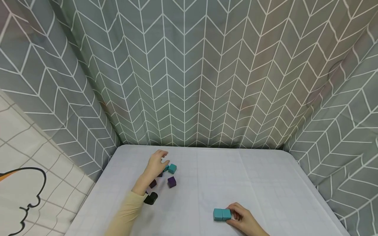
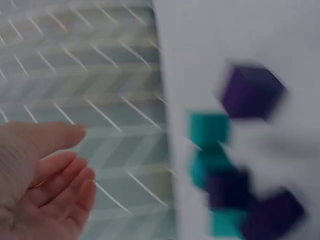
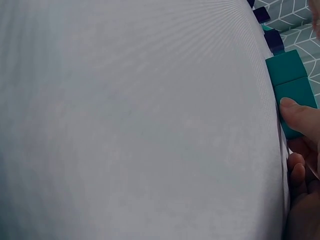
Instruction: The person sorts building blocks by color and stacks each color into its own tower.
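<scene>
My left hand (image 1: 156, 164) hovers over a loose group of cubes at the left of the table, its fingers relaxed and nothing between them. Just right of its thumb sits a teal cube (image 1: 172, 168), with a purple cube (image 1: 172, 182) nearer the front. More teal cubes (image 2: 210, 129) and dark purple cubes (image 2: 254, 92) show blurred in the left wrist view. Near the front, my right hand (image 1: 243, 219) pinches the right one of two teal cubes (image 1: 226, 214) standing side by side. The left teal cube (image 1: 218, 214) touches it face to face.
A white cloth covers the table (image 1: 260, 177). Patterned grey curtains (image 1: 192, 82) hang behind it and at both sides. A small black object (image 1: 151, 198) shows beside the left sleeve cuff (image 1: 134, 200).
</scene>
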Motion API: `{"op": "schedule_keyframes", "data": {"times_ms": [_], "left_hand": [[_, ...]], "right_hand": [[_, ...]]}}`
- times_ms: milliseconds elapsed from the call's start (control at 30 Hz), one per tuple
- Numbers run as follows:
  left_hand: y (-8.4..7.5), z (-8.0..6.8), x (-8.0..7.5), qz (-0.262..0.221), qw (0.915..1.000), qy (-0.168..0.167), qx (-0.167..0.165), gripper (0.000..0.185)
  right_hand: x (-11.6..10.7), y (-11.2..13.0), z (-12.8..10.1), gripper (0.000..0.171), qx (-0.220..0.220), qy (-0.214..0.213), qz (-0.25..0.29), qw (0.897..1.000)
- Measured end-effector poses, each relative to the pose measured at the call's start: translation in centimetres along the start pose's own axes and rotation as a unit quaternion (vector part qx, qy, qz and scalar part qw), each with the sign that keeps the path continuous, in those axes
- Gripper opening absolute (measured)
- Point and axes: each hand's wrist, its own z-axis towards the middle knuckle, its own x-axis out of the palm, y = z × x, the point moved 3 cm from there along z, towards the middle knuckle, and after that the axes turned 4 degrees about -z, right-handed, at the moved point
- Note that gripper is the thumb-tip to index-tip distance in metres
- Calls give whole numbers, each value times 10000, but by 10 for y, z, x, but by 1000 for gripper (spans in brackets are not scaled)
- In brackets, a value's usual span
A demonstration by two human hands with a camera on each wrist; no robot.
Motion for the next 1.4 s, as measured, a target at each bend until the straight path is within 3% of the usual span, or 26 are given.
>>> {"op": "schedule_keyframes", "data": {"times_ms": [133,233,367,633,833,1133,1400], "left_hand": [[45,-14,-4,187,9968,-467,-618,25],[67,-25,-3,278,9931,-359,-1080,30],[81,-34,2,378,9887,-58,-1447,40],[86,-36,11,553,9878,-24,-1453,41],[85,-30,17,518,9876,52,-1481,41],[80,-20,25,670,9879,124,-1396,40],[77,-11,33,584,9900,356,-1234,40]], "right_hand": [[2,-5,-2,32,-17,-34,-78,10000],[3,-8,-3,32,-67,-90,-123,9999],[4,-10,-3,31,-107,-112,-80,9998],[0,7,0,32,-258,-71,10,9996],[2,-6,-2,31,35,-12,-211,9998],[-7,22,4,31,133,0,-173,9998],[-7,23,4,30,39,9,-112,9999]]}}
